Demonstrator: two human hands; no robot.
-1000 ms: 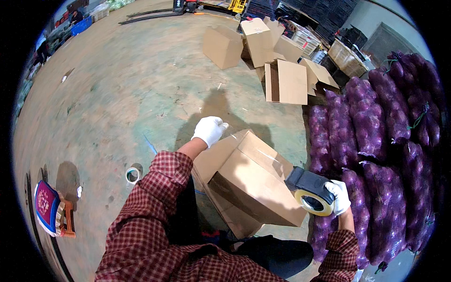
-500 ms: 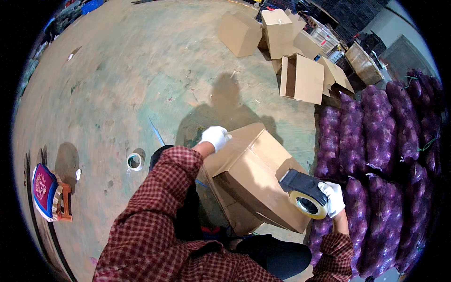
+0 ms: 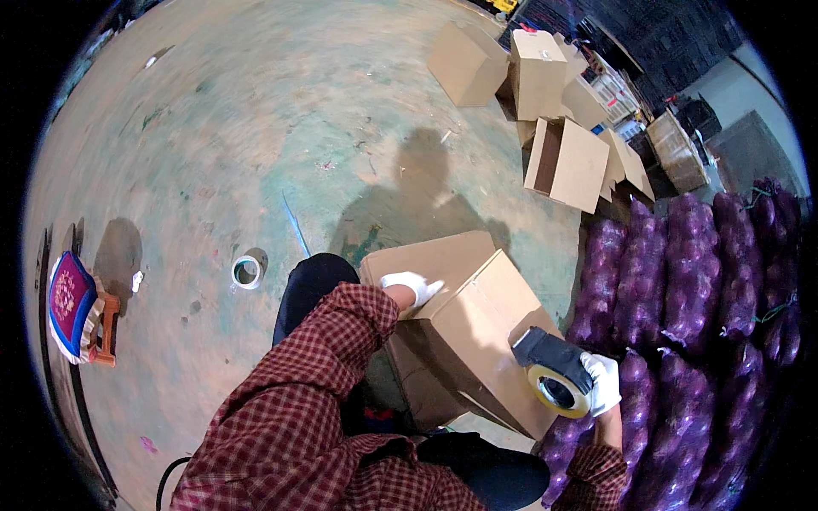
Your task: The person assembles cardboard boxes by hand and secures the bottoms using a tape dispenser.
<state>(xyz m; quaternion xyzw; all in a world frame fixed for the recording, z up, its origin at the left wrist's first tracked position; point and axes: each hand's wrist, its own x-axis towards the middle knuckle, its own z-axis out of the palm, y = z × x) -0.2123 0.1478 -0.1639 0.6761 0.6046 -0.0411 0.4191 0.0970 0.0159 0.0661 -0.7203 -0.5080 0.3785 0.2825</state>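
A brown cardboard carton (image 3: pixel 498 328) stands between my knees, tilted, with a wide flap (image 3: pixel 452 251) spread out on its far left side. My left hand (image 3: pixel 411 288), in a white glove, lies on the carton by that flap, fingers stretched toward the right and holding nothing. In my gloved right hand (image 3: pixel 603 385) is a black tape dispenser (image 3: pixel 550 349) with a roll of yellowish tape (image 3: pixel 558 392). The dispenser is over the carton's right side; whether it touches the cardboard I cannot tell.
Purple mesh sacks of onions (image 3: pixel 688 272) are stacked at the right. More cartons (image 3: pixel 569 162) lie at the far right, near a crate (image 3: pixel 677 149). A tape roll (image 3: pixel 247 272) sits on the floor to the left, and a small cushioned stool (image 3: pixel 81 311) stands farther left.
My left hand has come down from above the flap onto the carton, its fingers now stretched out. The dispenser stays in my right hand, at the carton's right side. The view has shifted slightly.
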